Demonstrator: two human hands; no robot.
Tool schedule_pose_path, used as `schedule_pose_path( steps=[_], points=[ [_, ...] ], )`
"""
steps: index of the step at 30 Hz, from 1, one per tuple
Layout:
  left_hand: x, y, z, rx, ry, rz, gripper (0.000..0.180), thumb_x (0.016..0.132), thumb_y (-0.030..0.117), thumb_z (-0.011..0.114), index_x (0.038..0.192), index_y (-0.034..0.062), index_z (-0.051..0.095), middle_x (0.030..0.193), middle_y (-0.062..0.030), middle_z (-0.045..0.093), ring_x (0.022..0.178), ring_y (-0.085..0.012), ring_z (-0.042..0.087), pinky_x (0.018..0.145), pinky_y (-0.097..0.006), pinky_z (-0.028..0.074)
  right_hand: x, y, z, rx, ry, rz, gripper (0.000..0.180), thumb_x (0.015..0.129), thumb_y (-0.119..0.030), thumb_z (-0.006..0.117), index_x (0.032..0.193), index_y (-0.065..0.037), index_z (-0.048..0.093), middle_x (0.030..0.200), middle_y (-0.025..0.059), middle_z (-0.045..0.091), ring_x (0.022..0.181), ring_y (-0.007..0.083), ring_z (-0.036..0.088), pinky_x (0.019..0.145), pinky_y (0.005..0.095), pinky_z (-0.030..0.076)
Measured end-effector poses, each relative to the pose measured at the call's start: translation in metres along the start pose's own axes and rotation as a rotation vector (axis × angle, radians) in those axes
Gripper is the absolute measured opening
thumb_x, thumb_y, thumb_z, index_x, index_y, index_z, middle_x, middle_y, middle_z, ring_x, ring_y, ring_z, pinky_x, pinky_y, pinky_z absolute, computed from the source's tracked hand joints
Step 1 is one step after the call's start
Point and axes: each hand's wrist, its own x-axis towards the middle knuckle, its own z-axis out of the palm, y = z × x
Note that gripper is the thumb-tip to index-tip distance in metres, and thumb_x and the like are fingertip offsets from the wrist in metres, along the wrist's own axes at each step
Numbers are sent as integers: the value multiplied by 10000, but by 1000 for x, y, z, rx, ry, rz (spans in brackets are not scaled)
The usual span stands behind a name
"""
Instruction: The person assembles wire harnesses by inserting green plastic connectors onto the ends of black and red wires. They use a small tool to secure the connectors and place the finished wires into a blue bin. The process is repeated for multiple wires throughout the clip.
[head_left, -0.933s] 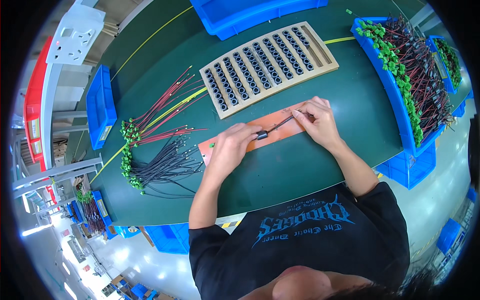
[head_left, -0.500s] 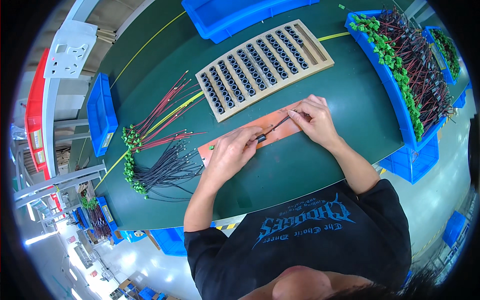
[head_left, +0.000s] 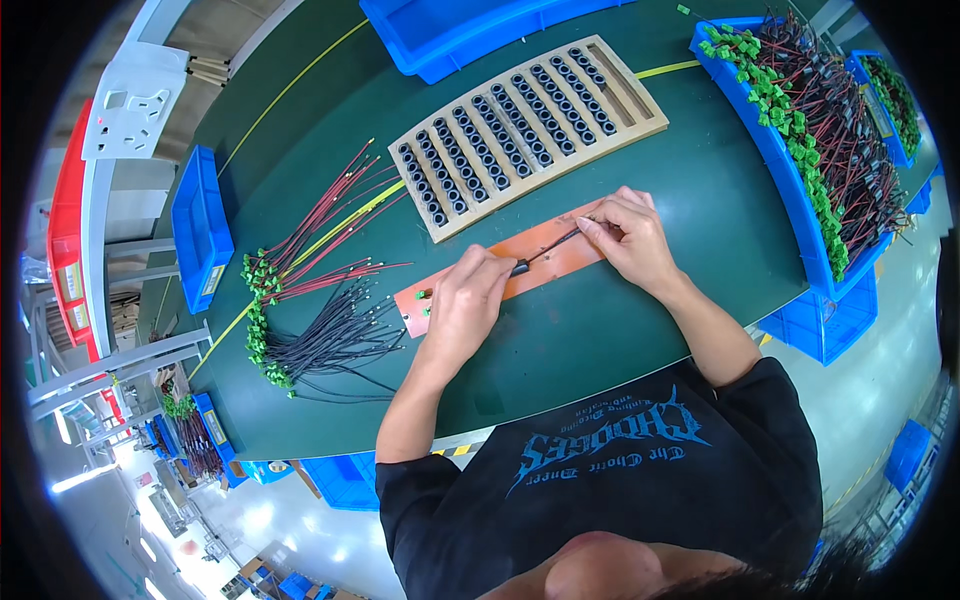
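My left hand [head_left: 468,298] pinches a small black cylindrical sleeve [head_left: 520,268] between thumb and fingertips. Dark wires [head_left: 556,246] run out of the sleeve toward my right hand [head_left: 632,238], whose thumb and fingers are closed on their far end. Both hands work over a long orange board [head_left: 545,272] lying on the table. Small green connectors [head_left: 424,296] show at the board's left end, beside my left wrist. The wires' tips are hidden in my right fingers.
Beyond the board lies a wooden tray [head_left: 436,232] with rows of black ring-shaped parts. Red wires [head_left: 325,215] and black wires [head_left: 335,330] with green connectors lie to the left. A blue bin [head_left: 770,160] full of wired parts stands right; another blue bin [head_left: 440,60] is at the back.
My left hand has shifted slightly and its fingers have drawn together more upright at the sleeve, uncovering more of the board's left end. My right hand has barely moved.
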Motion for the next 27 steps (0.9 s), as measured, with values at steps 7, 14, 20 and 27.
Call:
schedule_pose_path(
  steps=[7,14,20,27],
  points=[
    [0,-7,20,364,193,370,177,824,-71,747,987,-24,696,975,-111,688,796,-286,707,667,-380,583,0,1,1,3,9,-20,154,908,-138,795,806,-58,710,724,23,640,728,182,540,827,349,390],
    [0,2,7,145,41,155,189,806,-29,777,973,-5,693,1005,-123,688,832,-310,716,695,-403,590,2,-2,-1,16,7,0,160,905,-140,798,804,-55,706,717,28,634,722,189,538,815,350,391],
    [-11,11,14,96,134,87,155,843,20,800,986,-16,755,1002,-115,698,857,-280,713,731,-384,579,1,-1,-1,16,9,-9,150,906,-137,795,811,-57,711,721,27,636,723,191,541,808,352,392],
    [-9,5,27,-61,131,-178,306,803,70,868,1085,-17,787,1003,-101,701,937,-263,671,840,-364,553,0,1,0,-17,8,-15,138,908,-161,791,820,-73,730,713,9,643,708,190,560,837,361,417]
  ],
)
